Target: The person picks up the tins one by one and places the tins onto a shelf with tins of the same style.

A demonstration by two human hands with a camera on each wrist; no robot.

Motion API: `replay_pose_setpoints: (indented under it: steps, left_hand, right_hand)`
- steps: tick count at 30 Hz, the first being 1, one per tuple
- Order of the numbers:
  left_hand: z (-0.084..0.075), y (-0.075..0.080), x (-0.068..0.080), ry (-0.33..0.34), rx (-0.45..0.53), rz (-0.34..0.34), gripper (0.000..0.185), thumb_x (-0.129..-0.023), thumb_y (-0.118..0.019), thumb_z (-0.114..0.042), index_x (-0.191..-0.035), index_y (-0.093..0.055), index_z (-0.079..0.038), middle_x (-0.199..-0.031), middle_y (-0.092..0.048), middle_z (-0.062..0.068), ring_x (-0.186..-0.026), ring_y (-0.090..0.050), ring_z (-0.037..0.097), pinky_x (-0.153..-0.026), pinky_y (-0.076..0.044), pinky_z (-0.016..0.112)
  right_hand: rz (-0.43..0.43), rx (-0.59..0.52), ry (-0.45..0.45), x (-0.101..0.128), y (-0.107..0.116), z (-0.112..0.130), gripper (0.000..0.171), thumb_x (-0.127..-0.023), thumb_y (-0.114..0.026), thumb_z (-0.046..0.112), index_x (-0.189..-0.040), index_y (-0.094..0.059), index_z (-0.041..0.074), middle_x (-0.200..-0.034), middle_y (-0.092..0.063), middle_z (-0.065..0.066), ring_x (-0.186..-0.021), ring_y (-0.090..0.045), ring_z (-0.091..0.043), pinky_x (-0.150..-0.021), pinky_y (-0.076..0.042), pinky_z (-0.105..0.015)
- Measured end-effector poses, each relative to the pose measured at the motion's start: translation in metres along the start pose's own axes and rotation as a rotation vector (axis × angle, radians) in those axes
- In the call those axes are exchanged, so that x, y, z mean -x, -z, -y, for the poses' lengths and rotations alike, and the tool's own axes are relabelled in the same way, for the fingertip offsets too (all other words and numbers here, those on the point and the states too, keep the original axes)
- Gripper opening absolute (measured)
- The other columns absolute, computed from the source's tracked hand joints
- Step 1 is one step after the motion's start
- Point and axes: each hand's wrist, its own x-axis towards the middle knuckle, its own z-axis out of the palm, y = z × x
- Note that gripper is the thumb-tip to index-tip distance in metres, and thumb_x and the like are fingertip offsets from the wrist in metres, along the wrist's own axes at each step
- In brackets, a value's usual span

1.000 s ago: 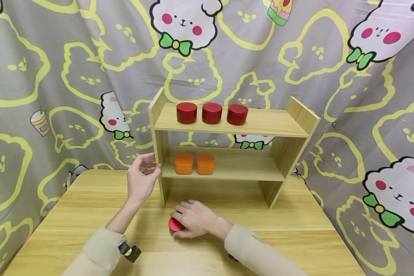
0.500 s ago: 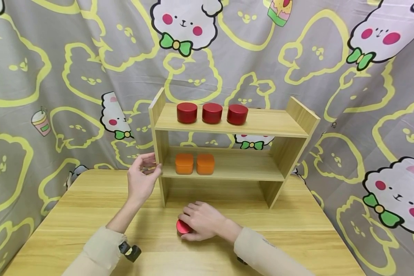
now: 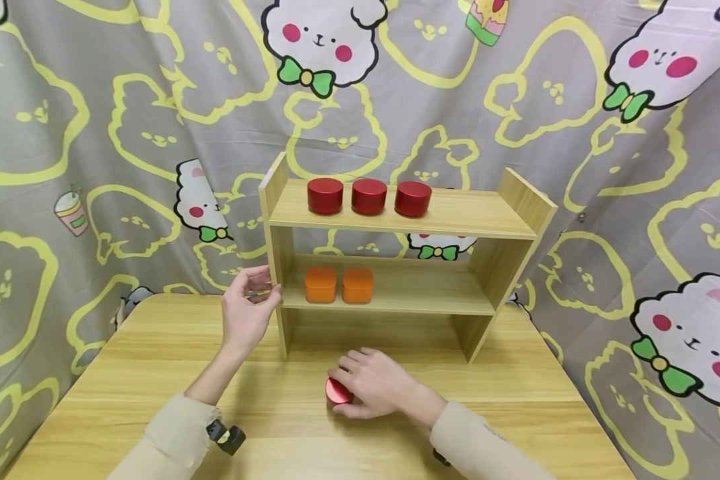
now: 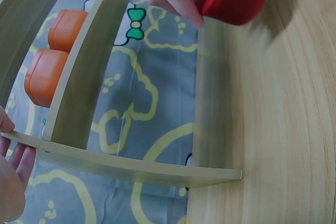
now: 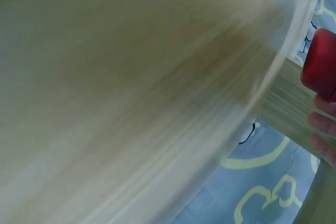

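A small wooden shelf unit (image 3: 384, 311) stands on the table. My left hand (image 3: 249, 313) pinches the edge of its left side panel (image 4: 147, 166), thumb on one face and fingers on the other. In front of the bottom opening, my right hand (image 3: 375, 383) grips a round red tin (image 3: 339, 391) from its right side. The tin also shows at the top of the left wrist view, close to the tabletop. At the right edge of the right wrist view, the red tin (image 5: 321, 64) appears with my fingertips (image 5: 323, 124) below it.
On the top board, three dark red tins (image 3: 369, 197) stand in a row towards the left. Two orange rounded boxes (image 3: 339, 285) sit side by side on the middle board's left part. Behind the table (image 3: 156, 347) hangs a patterned grey curtain (image 3: 216, 133).
My right hand has moved to the right across the front of the shelf unit, carrying the red tin. The left hand stays on the side panel.
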Motion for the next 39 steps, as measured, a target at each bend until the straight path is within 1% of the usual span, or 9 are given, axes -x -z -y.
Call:
replay_pose_setpoints:
  steps: [5,13,19,28,33,39]
  left_hand:
    - [0.000,0.000,0.000,0.004,-0.006,-0.002,0.036,-0.087,-0.073,0.010,-0.122,-0.069,0.001,-0.108,-0.071,0.022,-0.087,-0.066,-0.004,-0.077,-0.061,0.011]
    - [-0.002,0.000,0.000,0.013,-0.005,0.002,0.037,-0.087,-0.072,0.011,-0.122,-0.069,0.001,-0.108,-0.071,0.022,-0.087,-0.066,-0.004,-0.077,-0.061,0.010]
    - [-0.002,0.000,0.000,0.014,-0.006,0.001,0.037,-0.087,-0.072,0.012,-0.122,-0.069,0.001,-0.108,-0.071,0.022,-0.087,-0.066,-0.003,-0.077,-0.061,0.011]
    - [-0.002,0.000,0.000,0.018,-0.002,0.001,0.037,-0.087,-0.071,0.012,-0.122,-0.069,0.001,-0.108,-0.071,0.021,-0.088,-0.066,-0.003,-0.077,-0.061,0.011]
    - [-0.002,0.000,0.000,0.015,-0.005,0.000,0.037,-0.087,-0.071,0.013,-0.122,-0.069,0.001,-0.108,-0.071,0.022,-0.087,-0.066,-0.003,-0.076,-0.060,0.009]
    - [-0.002,0.000,0.000,0.016,-0.007,0.003,0.037,-0.087,-0.071,0.012,-0.122,-0.069,0.001,-0.108,-0.071,0.022,-0.088,-0.066,-0.003,-0.077,-0.061,0.010]
  right_hand:
    - [-0.013,-0.002,-0.022,0.010,0.008,-0.006,0.054,-0.094,-0.059,0.070,-0.120,-0.070,0.024,-0.102,-0.070,0.010,-0.093,-0.068,-0.010,-0.081,-0.061,-0.027]
    - [-0.047,0.005,-0.030,0.022,0.023,-0.014,0.053,-0.092,-0.063,0.068,-0.118,-0.071,0.022,-0.101,-0.070,0.008,-0.093,-0.068,-0.012,-0.082,-0.061,-0.030]
    - [-0.052,0.035,-0.027,0.031,0.033,-0.025,0.054,-0.092,-0.062,0.067,-0.119,-0.071,0.021,-0.101,-0.070,0.006,-0.095,-0.069,-0.015,-0.084,-0.061,-0.031]
    - [-0.102,0.044,-0.050,0.041,0.051,-0.044,0.054,-0.089,-0.069,0.063,-0.119,-0.073,0.018,-0.099,-0.070,0.005,-0.092,-0.068,-0.016,-0.089,-0.063,-0.032]
    - [-0.120,0.037,-0.064,0.047,0.061,-0.053,0.054,-0.088,-0.072,0.060,-0.120,-0.072,0.016,-0.100,-0.070,0.004,-0.092,-0.068,-0.016,-0.089,-0.062,-0.033]
    - [-0.174,0.053,-0.084,0.052,0.077,-0.066,0.056,-0.085,-0.075,0.060,-0.119,-0.072,0.015,-0.099,-0.071,0.002,-0.090,-0.068,-0.018,-0.086,-0.063,-0.034]
